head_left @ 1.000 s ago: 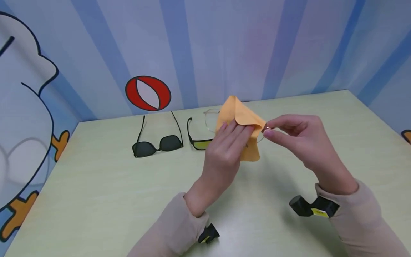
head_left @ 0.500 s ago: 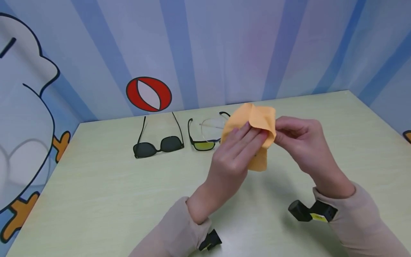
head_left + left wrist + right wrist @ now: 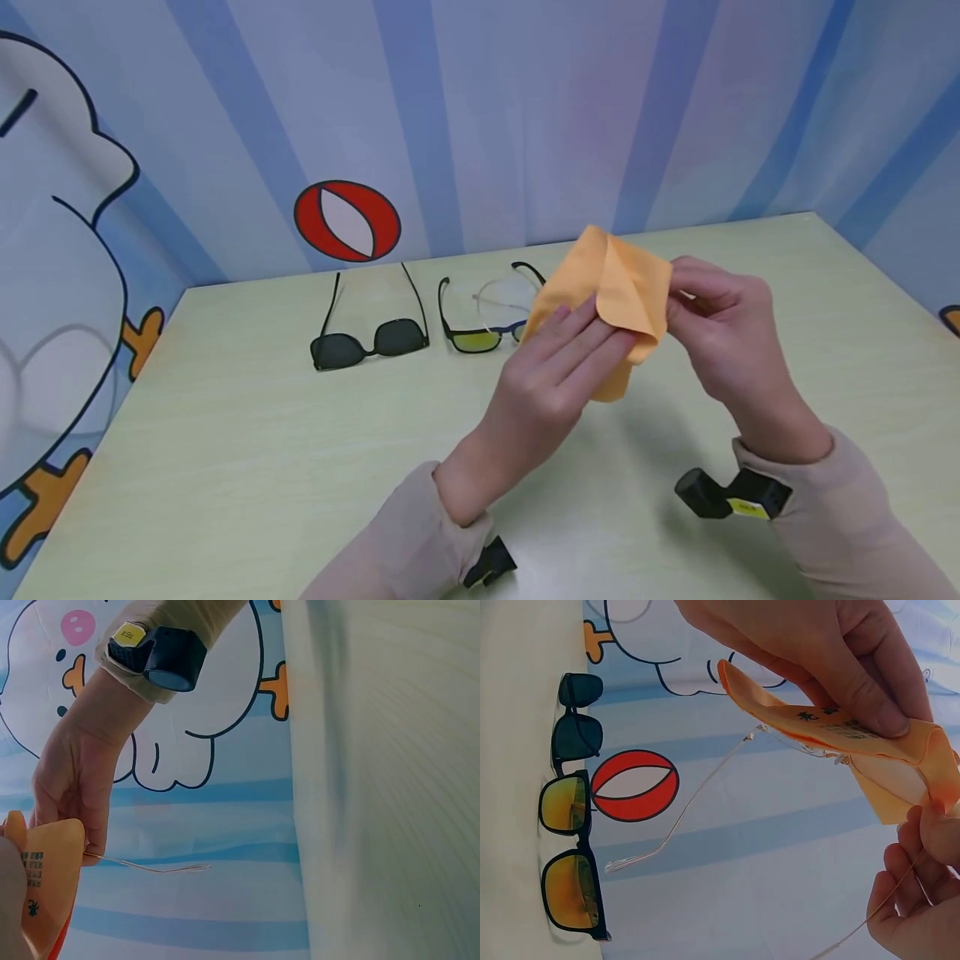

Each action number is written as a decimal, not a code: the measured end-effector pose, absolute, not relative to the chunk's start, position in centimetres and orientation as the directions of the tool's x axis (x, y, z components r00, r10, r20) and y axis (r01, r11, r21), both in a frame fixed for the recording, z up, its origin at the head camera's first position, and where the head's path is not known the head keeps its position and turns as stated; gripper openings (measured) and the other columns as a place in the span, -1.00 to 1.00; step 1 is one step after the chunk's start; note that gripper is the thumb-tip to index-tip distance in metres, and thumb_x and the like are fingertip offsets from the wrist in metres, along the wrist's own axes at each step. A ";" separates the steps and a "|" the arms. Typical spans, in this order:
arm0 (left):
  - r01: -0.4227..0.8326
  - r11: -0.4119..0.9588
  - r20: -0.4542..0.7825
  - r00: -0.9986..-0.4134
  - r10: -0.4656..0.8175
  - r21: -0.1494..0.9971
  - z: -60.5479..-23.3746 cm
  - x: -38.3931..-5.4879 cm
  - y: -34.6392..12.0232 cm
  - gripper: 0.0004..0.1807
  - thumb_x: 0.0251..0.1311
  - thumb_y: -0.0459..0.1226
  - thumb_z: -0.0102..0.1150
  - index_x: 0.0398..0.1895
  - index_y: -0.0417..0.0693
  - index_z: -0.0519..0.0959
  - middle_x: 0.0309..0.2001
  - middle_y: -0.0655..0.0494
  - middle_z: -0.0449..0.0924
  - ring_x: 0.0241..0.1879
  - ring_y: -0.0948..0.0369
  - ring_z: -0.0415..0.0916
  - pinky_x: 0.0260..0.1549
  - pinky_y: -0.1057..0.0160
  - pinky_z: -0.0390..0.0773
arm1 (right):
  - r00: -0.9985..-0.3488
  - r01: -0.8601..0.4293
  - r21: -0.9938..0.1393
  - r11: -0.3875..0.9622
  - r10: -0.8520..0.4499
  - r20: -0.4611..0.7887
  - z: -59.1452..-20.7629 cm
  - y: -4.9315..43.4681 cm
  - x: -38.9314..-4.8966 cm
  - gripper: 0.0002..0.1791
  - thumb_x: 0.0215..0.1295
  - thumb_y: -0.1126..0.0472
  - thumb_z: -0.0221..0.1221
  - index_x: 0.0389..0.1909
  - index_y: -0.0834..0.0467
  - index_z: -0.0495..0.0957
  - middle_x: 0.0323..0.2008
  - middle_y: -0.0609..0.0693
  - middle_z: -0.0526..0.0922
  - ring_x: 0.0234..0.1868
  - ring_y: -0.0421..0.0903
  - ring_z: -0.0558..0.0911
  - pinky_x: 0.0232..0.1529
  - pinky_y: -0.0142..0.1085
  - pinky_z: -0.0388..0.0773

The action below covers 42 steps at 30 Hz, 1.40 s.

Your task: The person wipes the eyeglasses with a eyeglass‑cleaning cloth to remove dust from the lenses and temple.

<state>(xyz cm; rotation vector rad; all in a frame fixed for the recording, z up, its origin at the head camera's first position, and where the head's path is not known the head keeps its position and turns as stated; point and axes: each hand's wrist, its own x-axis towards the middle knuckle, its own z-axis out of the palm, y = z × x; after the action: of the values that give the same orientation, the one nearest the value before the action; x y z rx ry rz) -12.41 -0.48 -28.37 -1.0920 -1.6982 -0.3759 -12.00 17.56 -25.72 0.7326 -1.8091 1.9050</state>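
An orange cleaning cloth (image 3: pixel 637 287) is folded over part of a pair of thin wire-framed eyeglasses (image 3: pixel 684 808), held up off the table. My left hand (image 3: pixel 546 392) pinches the cloth, fingers on top; in the right wrist view its thumb presses on the cloth's printed side. At the cloth's right edge, my right hand (image 3: pixel 723 333) pinches the eyeglasses' frame between thumb and fingers. One slim temple sticks out at the far side and another hangs by the right hand. The cloth hides much of the lenses and front.
Dark sunglasses (image 3: pixel 367 346) lie on the pale table (image 3: pixel 300 467) at left. Beside them are black-framed glasses with yellow-green lenses (image 3: pixel 477 341), partly behind the cloth. A striped blue backdrop (image 3: pixel 487 125) stands at the table's back edge.
Both hands, with the cloth and eyeglasses, have shifted right. The cloth has slid over the frame close to the right fingertips and turned a little. The glasses on the table have not moved.
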 end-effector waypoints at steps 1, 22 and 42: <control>0.805 0.536 0.875 -0.045 0.482 -0.254 -28.4 -12.4 -0.5 -0.74 0.12 -0.40 0.24 -0.08 -0.15 0.63 -0.06 0.06 0.63 0.09 0.16 0.48 0.18 0.22 0.34 | -0.772 -0.627 -0.774 -0.091 -0.062 0.633 -25.7 17.6 -12.0 -0.79 0.15 0.54 0.14 -0.18 0.53 0.56 -0.30 0.12 0.62 -0.26 -0.03 0.52 -0.17 -0.38 0.60; 0.769 0.630 0.952 -0.099 0.290 -0.112 -28.3 -13.1 -0.6 -0.80 0.11 -0.47 0.21 -0.16 -0.26 0.61 -0.16 -0.05 0.66 -0.03 0.10 0.57 0.05 0.17 0.48 | -0.756 -0.649 -0.760 -0.030 -0.089 0.649 -25.4 18.1 -11.6 -0.83 0.12 0.55 0.17 -0.26 0.42 0.63 -0.30 0.09 0.66 -0.26 -0.09 0.58 -0.24 -0.47 0.56; 0.842 0.516 0.897 -0.097 0.431 -0.157 -28.1 -12.5 -0.6 -0.69 0.08 -0.40 0.28 -0.06 -0.27 0.60 -0.06 -0.03 0.63 0.04 0.16 0.52 0.15 0.26 0.37 | -0.753 -0.657 -0.752 0.051 -0.082 0.653 -26.1 17.1 -11.5 -0.80 0.08 0.57 0.17 -0.26 0.39 0.65 -0.34 0.03 0.67 -0.44 -0.13 0.48 -0.49 -0.47 0.46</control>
<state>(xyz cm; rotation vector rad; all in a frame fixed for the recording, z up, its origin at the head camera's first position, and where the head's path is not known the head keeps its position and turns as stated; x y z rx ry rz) -12.48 -0.55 -28.09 -1.0805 -1.7199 -0.4952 -11.55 17.12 -26.11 0.7396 -1.8975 1.7486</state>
